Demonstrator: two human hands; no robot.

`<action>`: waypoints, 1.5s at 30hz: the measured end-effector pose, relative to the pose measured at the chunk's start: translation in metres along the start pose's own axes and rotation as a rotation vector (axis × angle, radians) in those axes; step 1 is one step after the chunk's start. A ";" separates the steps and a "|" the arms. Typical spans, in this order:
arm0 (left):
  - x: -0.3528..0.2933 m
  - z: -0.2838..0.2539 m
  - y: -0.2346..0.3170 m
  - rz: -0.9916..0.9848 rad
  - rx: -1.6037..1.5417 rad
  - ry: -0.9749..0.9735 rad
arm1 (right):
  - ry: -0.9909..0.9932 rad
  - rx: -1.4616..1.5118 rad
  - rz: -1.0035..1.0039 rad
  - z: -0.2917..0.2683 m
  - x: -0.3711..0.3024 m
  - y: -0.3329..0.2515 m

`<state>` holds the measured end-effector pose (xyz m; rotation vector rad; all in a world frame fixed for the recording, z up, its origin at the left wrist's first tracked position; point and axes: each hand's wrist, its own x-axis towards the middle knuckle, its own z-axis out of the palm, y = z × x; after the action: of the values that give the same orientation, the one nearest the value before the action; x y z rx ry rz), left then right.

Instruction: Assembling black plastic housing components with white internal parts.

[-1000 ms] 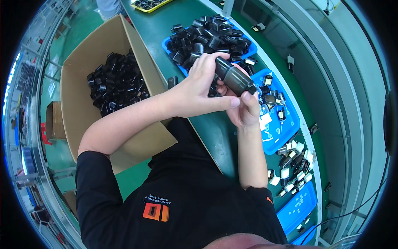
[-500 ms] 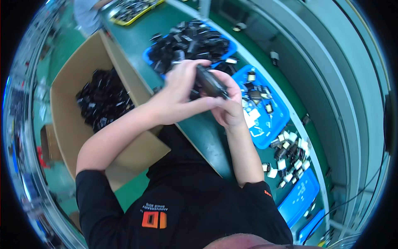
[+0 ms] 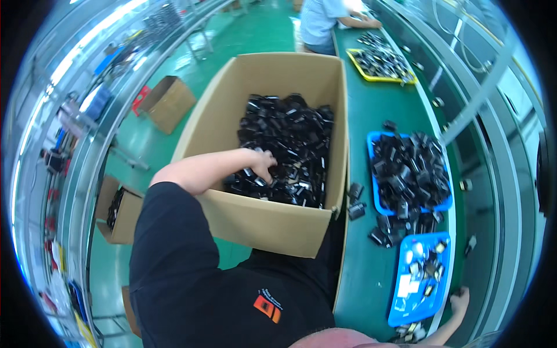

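Note:
My left hand (image 3: 262,166) reaches into a big cardboard box (image 3: 261,223), its fingers apart just over a heap of glossy black plastic housings (image 3: 284,133). Nothing shows firmly held in it. Far to the lower right, my right hand (image 3: 460,300) is at the bench's outer edge, beyond a blue tray (image 3: 400,310) of small black-and-white parts. Its fingers are curled, and whatever they hold is too small to make out. Another blue tray (image 3: 376,194), heaped with black housings, stands on the green bench, with several loose housings (image 3: 355,210) beside it.
Farther along the bench (image 3: 368,255) lies a yellow tray (image 3: 371,78) full of small parts. Near it, a co-worker in a light blue top (image 3: 318,26) has an arm over the bench. Smaller cardboard boxes (image 3: 168,104) stand on the floor at left. A metal rail borders the bench's right side.
The view has swung left toward the box. Both hands held a dark housing together over the bench; now they are apart, the left in the box and the right at the far right.

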<state>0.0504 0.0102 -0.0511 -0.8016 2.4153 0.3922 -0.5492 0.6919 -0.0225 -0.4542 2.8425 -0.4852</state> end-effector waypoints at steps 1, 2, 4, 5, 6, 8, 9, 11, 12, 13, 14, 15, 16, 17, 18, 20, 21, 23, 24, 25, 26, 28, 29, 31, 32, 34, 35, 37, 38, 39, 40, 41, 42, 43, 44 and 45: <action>-0.015 0.021 -0.017 -0.082 0.057 -0.131 | -0.040 -0.133 0.093 0.004 0.004 -0.063; -0.017 0.031 -0.019 -0.095 0.034 -0.155 | 0.016 -0.246 0.050 0.001 0.015 -0.083; -0.009 0.052 -0.031 -0.069 -0.031 -0.254 | 0.140 -0.223 -0.136 0.009 0.057 -0.109; -0.002 0.063 -0.040 -0.032 -0.075 -0.332 | 0.203 -0.089 -0.280 0.023 0.080 -0.125; 0.003 0.070 -0.038 0.054 -0.041 -0.280 | 0.228 0.006 -0.321 0.037 0.092 -0.145; 0.020 0.069 -0.027 0.068 0.085 -0.333 | 0.298 0.005 -0.367 0.062 0.113 -0.160; 0.027 0.073 -0.028 0.081 0.111 -0.352 | 0.330 -0.092 -0.377 0.069 0.131 -0.156; 0.020 0.077 -0.028 0.020 0.140 -0.371 | 0.309 -0.173 -0.275 0.072 0.124 -0.188; 0.024 0.077 -0.027 0.022 0.208 -0.411 | 0.348 -0.123 -0.248 0.070 0.127 -0.185; 0.025 0.073 -0.026 0.007 0.156 -0.397 | 0.389 -0.080 -0.214 0.072 0.128 -0.173; 0.015 0.063 -0.018 -0.033 0.121 -0.373 | 0.397 -0.041 -0.256 0.073 0.123 -0.164; 0.006 0.052 -0.009 -0.072 0.087 -0.348 | 0.407 -0.003 -0.296 0.075 0.117 -0.153; 0.000 0.051 -0.007 -0.098 0.072 -0.308 | 0.413 0.003 -0.312 0.075 0.115 -0.145; -0.002 0.055 -0.007 -0.142 0.014 -0.259 | 0.412 -0.009 -0.317 0.074 0.120 -0.146; -0.002 0.058 -0.007 -0.121 -0.058 -0.223 | 0.402 0.099 -0.298 0.073 0.125 -0.145; 0.010 0.058 -0.004 -0.059 -0.100 -0.163 | 0.420 0.417 -0.253 0.064 0.132 -0.093; 0.025 0.061 -0.008 0.030 -0.080 -0.162 | 0.460 0.708 -0.147 0.061 0.130 -0.071; 0.016 0.082 -0.013 0.035 -0.110 -0.161 | 0.127 1.375 0.023 0.036 0.098 -0.138; 0.020 0.083 -0.010 0.087 -0.179 -0.182 | 0.061 1.619 0.044 0.021 0.074 -0.137; 0.019 0.088 -0.009 0.119 -0.262 -0.202 | 0.018 1.695 0.029 0.002 0.034 -0.164; 0.024 0.091 -0.008 0.136 -0.184 -0.174 | 0.029 1.695 -0.034 -0.008 -0.003 -0.170; 0.019 0.090 -0.002 0.079 -0.148 -0.127 | 0.041 1.684 -0.083 -0.017 -0.064 -0.181; 0.016 0.090 -0.001 0.009 -0.118 -0.069 | 0.034 1.714 -0.095 -0.018 -0.093 -0.189; 0.027 0.097 -0.012 0.040 -0.068 -0.100 | 0.045 1.738 -0.100 -0.012 -0.138 -0.198; 0.031 0.098 -0.016 0.040 -0.092 -0.098 | 0.020 1.751 -0.144 -0.007 -0.155 -0.199; 0.034 0.092 -0.018 0.092 -0.039 -0.048 | 0.018 1.820 -0.185 0.007 -0.185 -0.205; 0.041 0.091 -0.019 0.118 -0.044 -0.069 | -0.064 1.864 -0.256 0.011 -0.191 -0.187; 0.038 0.074 -0.022 0.139 -0.003 -0.081 | -0.086 2.012 -0.251 0.028 -0.205 -0.181; 0.034 0.066 -0.027 0.103 -0.017 -0.085 | -0.121 2.069 -0.192 0.032 -0.211 -0.188; 0.031 0.048 -0.021 0.043 -0.095 -0.127 | -0.105 2.052 -0.229 0.034 -0.216 -0.195; 0.026 0.040 -0.033 -0.157 -0.380 -0.209 | -0.058 2.014 -0.233 0.040 -0.215 -0.198; 0.020 0.020 -0.033 -0.178 -0.472 -0.257 | 0.008 1.962 -0.231 0.042 -0.219 -0.203; 0.017 0.007 -0.036 -0.224 -0.701 -0.201 | 0.017 1.956 -0.215 0.043 -0.221 -0.206; 0.011 -0.015 -0.033 -0.228 -0.897 -0.248 | 0.013 1.916 -0.260 0.041 -0.224 -0.210; 0.009 -0.025 -0.037 -0.271 -1.132 -0.279 | -0.006 1.883 -0.314 0.040 -0.224 -0.215; -0.005 -0.043 -0.026 -0.345 -1.371 -0.247 | -0.011 1.890 -0.304 0.045 -0.221 -0.221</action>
<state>0.0519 -0.0257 -0.0160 -1.5147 1.4608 1.9148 -0.2743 0.5549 0.0501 -0.3571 1.1443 -2.5265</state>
